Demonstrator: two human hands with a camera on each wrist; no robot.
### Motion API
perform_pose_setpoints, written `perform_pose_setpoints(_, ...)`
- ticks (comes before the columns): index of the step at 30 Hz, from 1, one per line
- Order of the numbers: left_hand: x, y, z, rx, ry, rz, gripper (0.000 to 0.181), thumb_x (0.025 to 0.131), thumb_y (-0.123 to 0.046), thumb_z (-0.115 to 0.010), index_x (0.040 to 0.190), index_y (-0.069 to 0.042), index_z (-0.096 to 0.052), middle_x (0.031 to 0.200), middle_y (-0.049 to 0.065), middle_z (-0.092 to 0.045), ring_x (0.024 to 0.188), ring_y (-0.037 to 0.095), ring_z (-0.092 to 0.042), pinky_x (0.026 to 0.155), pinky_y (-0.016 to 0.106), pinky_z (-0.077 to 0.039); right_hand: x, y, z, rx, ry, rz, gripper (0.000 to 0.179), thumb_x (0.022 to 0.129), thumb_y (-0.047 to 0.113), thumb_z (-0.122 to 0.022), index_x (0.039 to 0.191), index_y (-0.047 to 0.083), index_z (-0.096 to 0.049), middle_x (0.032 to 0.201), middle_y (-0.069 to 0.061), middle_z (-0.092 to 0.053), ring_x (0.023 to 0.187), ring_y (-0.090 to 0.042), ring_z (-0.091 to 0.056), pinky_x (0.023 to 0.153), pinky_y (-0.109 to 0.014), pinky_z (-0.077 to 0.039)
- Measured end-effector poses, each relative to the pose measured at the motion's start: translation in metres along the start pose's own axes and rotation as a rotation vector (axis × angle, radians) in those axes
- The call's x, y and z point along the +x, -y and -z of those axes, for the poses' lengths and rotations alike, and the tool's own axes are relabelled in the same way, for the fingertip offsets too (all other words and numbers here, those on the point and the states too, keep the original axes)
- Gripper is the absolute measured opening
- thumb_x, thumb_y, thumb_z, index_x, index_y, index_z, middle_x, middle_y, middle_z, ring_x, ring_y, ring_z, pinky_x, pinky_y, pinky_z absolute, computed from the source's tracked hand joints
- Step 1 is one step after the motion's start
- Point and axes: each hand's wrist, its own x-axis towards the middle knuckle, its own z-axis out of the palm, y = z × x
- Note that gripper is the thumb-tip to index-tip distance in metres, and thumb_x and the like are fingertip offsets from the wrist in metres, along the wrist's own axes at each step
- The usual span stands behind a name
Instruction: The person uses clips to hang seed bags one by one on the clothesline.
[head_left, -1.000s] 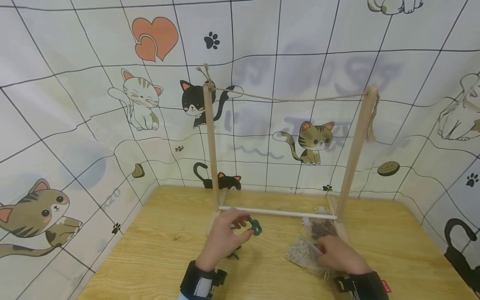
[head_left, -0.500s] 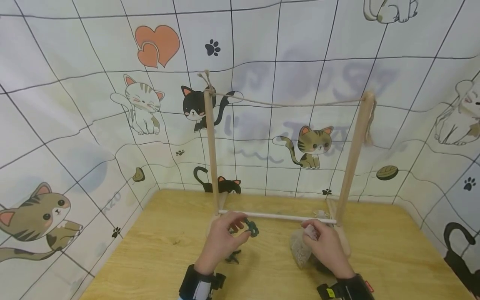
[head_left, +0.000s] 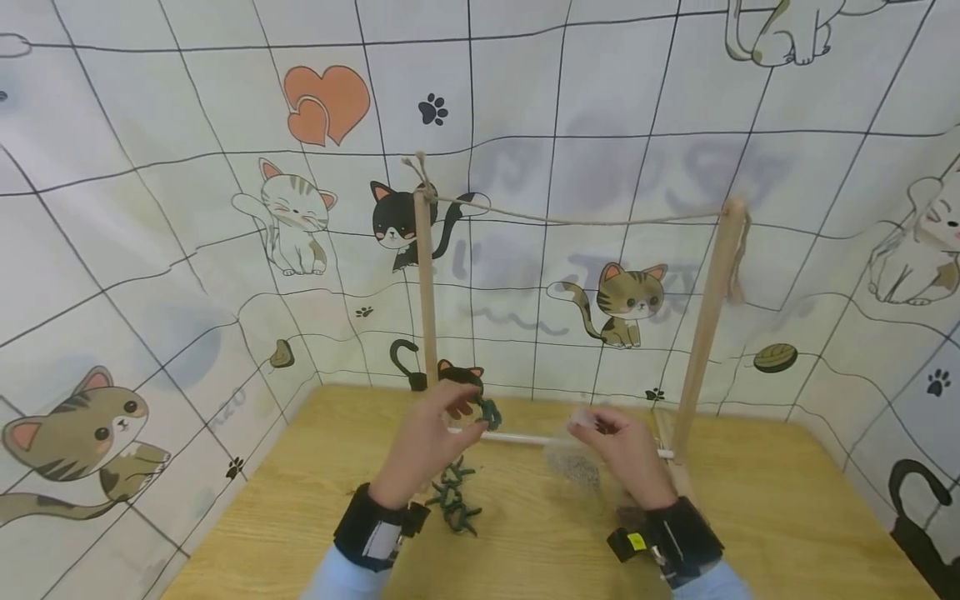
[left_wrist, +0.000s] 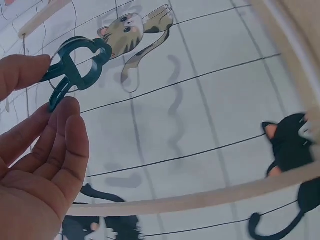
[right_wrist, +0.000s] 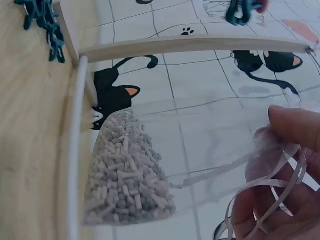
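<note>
Pinching green clip: left hand. Pellet bag hangs neck-up, gripped by right hand, right of clip, both below string.

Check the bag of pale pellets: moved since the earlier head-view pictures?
Yes. In the head view, the bag has risen and shifted left against the white rod: it lay below the rod, and its gathered top now shows above it.

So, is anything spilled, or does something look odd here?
I see nothing spilled or damaged: the pellets sit inside the sheer bag the right hand holds. Only the string sags slightly between the wooden posts.
</note>
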Motion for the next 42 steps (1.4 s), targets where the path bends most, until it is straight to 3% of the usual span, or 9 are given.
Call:
perform_pose_setpoints(4, 0.035, -0.002, 0.024, 0.016, -0.007, -0.108, 0.040, 0.075, 0.004, -0.086, 0.113, 0.006, -0.072, 0.096, 0.017, -0.074, 0.077, 0.025, -0.071, 0.069, 0.032, -0.062, 0.026, 0.015, -0.002, -0.025, -0.051, 0.271, 0.005, 0.088, 0.009, -0.082, 0.091, 0.009, -0.078, 0.084, 0.002, -0.063, 0.069, -0.008, -0.048, 0.061, -0.021, -0.040)
perform_pose_setpoints(6, 0.052, -0.005, 0.037, 0.048, 0.002, -0.107, 0.038, 0.077, 0.003, -0.086, 0.112, 0.006, -0.073, 0.098, 0.019, -0.075, 0.077, 0.026, -0.072, 0.069, 0.032, -0.062, 0.038, 0.026, -0.002, -0.028, -0.049, 0.320, 0.004, 0.089, 0.009, -0.081, 0.088, 0.011, -0.077, 0.081, 0.002, -0.059, 0.066, -0.009, -0.044, 0.061, -0.023, -0.037)
perform_pose_setpoints(12, 0.102, -0.018, 0.075, 0.111, 0.054, -0.041, 0.035, 0.082, 0.000, -0.084, 0.115, 0.005, -0.074, 0.103, 0.019, -0.077, 0.082, 0.026, -0.073, 0.073, 0.035, -0.062, 0.070, 0.064, -0.003, -0.009, 0.020, 0.330, 0.009, 0.094, 0.012, -0.077, 0.087, 0.008, -0.073, 0.070, -0.001, -0.053, 0.058, -0.011, -0.048, 0.059, -0.025, -0.041)
perform_pose_setpoints(16, 0.133, -0.033, 0.096, 0.157, 0.088, -0.002, 0.033, 0.084, -0.002, -0.083, 0.116, 0.004, -0.075, 0.102, 0.018, -0.077, 0.081, 0.025, -0.074, 0.074, 0.036, -0.061, 0.089, 0.087, -0.004, 0.013, 0.079, 0.334, 0.007, 0.097, 0.010, -0.072, 0.100, 0.004, -0.076, 0.070, -0.004, -0.060, 0.060, -0.015, -0.060, 0.061, -0.027, -0.052)
perform_pose_setpoints(20, 0.165, -0.048, 0.112, 0.224, 0.081, 0.011, 0.027, 0.085, -0.001, -0.083, 0.110, 0.003, -0.078, 0.098, 0.018, -0.078, 0.080, 0.025, -0.074, 0.073, 0.035, -0.060, 0.108, 0.108, -0.006, 0.003, 0.125, 0.355, 0.015, 0.099, 0.008, -0.069, 0.110, 0.001, -0.076, 0.077, -0.010, -0.068, 0.066, -0.021, -0.066, 0.065, -0.029, -0.055)
perform_pose_setpoints(28, 0.220, -0.078, 0.138, 0.397, 0.115, 0.041, 0.012, 0.089, 0.001, -0.078, 0.100, 0.000, -0.082, 0.094, 0.013, -0.078, 0.085, 0.021, -0.068, 0.074, 0.031, -0.057, 0.140, 0.148, -0.018, -0.020, 0.044, 0.326, 0.019, 0.097, 0.013, -0.073, 0.111, 0.001, -0.074, 0.083, -0.012, -0.069, 0.068, -0.022, -0.056, 0.065, -0.029, -0.044)
perform_pose_setpoints(32, 0.240, -0.086, 0.147, 0.423, 0.136, 0.100, 0.014, 0.091, 0.004, -0.074, 0.102, 0.000, -0.082, 0.097, 0.013, -0.078, 0.089, 0.022, -0.067, 0.076, 0.033, -0.058, 0.154, 0.165, -0.028, 0.010, -0.021, 0.325, 0.016, 0.095, 0.013, -0.075, 0.106, 0.001, -0.074, 0.082, -0.012, -0.068, 0.071, -0.019, -0.055, 0.067, -0.028, -0.041)
perform_pose_setpoints(38, 0.257, -0.083, 0.148, 0.466, 0.189, 0.186, 0.019, 0.094, 0.005, -0.069, 0.111, 0.001, -0.079, 0.111, 0.015, -0.075, 0.103, 0.024, -0.063, 0.082, 0.032, -0.060, 0.169, 0.183, -0.043, 0.088, -0.108, 0.297, 0.017, 0.095, 0.012, -0.075, 0.107, 0.000, -0.077, 0.089, -0.015, -0.075, 0.060, -0.017, -0.065, 0.058, -0.018, -0.049)
perform_pose_setpoints(42, 0.261, -0.075, 0.143, 0.454, 0.211, 0.221, 0.019, 0.094, 0.005, -0.070, 0.109, 0.001, -0.079, 0.108, 0.016, -0.075, 0.093, 0.025, -0.068, 0.078, 0.032, -0.062, 0.173, 0.189, -0.051, 0.087, -0.164, 0.310, 0.016, 0.096, 0.009, -0.073, 0.107, -0.002, -0.077, 0.091, -0.017, -0.077, 0.065, -0.023, -0.072, 0.060, -0.017, -0.051)
